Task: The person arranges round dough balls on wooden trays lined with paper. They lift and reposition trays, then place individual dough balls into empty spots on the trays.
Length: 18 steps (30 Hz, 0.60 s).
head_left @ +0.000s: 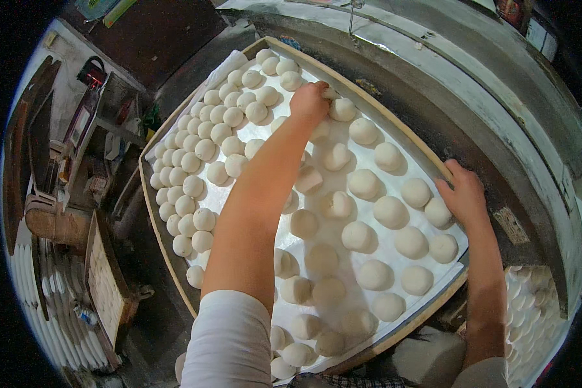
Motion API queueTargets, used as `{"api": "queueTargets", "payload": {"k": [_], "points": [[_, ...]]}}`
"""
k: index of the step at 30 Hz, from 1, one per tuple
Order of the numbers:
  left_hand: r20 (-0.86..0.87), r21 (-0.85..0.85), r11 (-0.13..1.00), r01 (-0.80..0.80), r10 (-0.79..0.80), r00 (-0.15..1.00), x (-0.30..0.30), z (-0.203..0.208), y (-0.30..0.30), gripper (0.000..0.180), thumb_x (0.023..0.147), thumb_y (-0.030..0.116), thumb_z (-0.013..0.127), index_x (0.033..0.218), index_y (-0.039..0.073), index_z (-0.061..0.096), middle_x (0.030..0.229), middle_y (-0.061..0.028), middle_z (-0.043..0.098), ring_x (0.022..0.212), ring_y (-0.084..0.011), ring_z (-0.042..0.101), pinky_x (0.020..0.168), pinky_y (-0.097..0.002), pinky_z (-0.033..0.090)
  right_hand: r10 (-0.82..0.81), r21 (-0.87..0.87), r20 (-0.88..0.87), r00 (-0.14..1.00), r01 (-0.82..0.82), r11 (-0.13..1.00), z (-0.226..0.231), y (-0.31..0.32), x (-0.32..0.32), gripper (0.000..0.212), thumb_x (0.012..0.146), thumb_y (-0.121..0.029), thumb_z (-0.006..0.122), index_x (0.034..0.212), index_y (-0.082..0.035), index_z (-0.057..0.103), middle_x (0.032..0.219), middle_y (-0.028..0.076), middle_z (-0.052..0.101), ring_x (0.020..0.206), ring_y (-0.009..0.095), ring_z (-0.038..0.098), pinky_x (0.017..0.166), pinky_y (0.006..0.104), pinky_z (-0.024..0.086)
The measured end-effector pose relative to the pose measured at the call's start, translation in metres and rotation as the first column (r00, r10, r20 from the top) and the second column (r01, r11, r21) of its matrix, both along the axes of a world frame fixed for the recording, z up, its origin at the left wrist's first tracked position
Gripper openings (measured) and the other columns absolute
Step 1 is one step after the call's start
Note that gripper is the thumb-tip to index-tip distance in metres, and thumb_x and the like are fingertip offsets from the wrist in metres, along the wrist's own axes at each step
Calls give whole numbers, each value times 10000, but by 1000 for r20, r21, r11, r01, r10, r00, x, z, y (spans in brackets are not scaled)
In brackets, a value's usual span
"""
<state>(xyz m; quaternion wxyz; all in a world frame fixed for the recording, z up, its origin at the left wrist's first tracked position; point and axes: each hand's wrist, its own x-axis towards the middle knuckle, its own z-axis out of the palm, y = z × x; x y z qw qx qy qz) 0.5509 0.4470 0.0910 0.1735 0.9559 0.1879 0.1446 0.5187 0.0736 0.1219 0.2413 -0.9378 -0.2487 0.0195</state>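
Observation:
A large wooden-rimmed tray [150,213], lined with white cloth, is covered with many round white dough balls [390,213]. My left hand [310,103] reaches across to the far part of the tray. Its fingers are closed around a dough ball [330,94], only a little of which shows past them. Another dough ball [342,110] lies just to the right of that hand. My right hand [462,191] grips the tray's right rim, thumb toward the inside. My left forearm hides some of the balls in the middle.
At the left stand a cluttered shelf [103,129], a board [103,278] leaning upright, and a stack of white slats [58,310]. A pale curved ledge [472,58] runs behind the tray. More white rounded pieces [530,317] lie at the lower right.

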Motion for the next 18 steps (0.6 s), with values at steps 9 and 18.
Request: {"api": "queueTargets", "payload": {"k": [9,18], "points": [[-107,309,914,-262,307,946,15,18,52,544,736,399,674,1166,98,531,1018,-156,645,974,-340,604,821,-421,473,-16,-37,8,1000,16,999,2,1,0,330,755,-191,645,1030,-43,539,901,225,624,844,399,602,734,474,472],[478,-874,145,464,72,876,-20,39,49,549,726,-106,527,1244,56,444,1268,-138,499,1070,-334,565,892,-374,496,-9,-21,25,1000,10,1000,0,-1,0,321,752,-191,651,1010,-37,538,885,223,624,838,407,596,722,475,475]]}}
